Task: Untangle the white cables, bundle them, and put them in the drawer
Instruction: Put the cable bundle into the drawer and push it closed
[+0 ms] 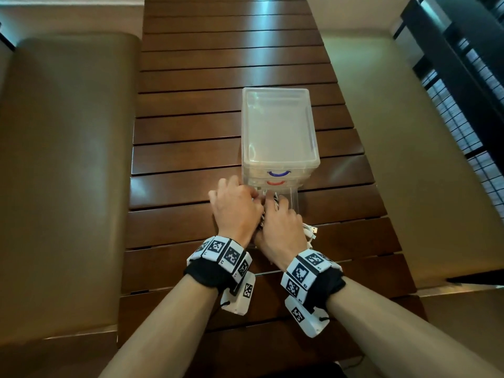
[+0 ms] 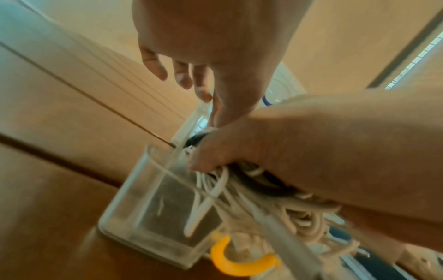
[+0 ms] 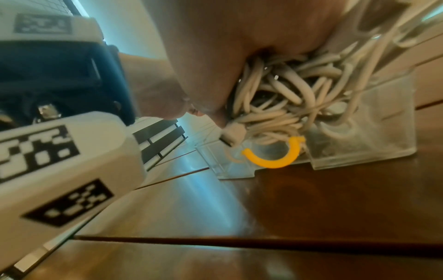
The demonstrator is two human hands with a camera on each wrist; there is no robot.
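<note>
Head: left hand (image 1: 236, 207) and right hand (image 1: 281, 223) together at the clear plastic drawer unit (image 1: 279, 132), over its pulled-out bottom drawer (image 1: 294, 199); left wrist: right hand clamps the bundled white cables (image 2: 239, 199) into the drawer; left grip unclear; right wrist: loops spill past the yellow handle (image 3: 273, 161); tuck the ends first.

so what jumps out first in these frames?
Both hands, left hand and right hand, press a bundle of white cables into the pulled-out bottom drawer with the yellow handle. Behind them the clear drawer unit stands mid-table, a USB plug sticking out at the right.
</note>
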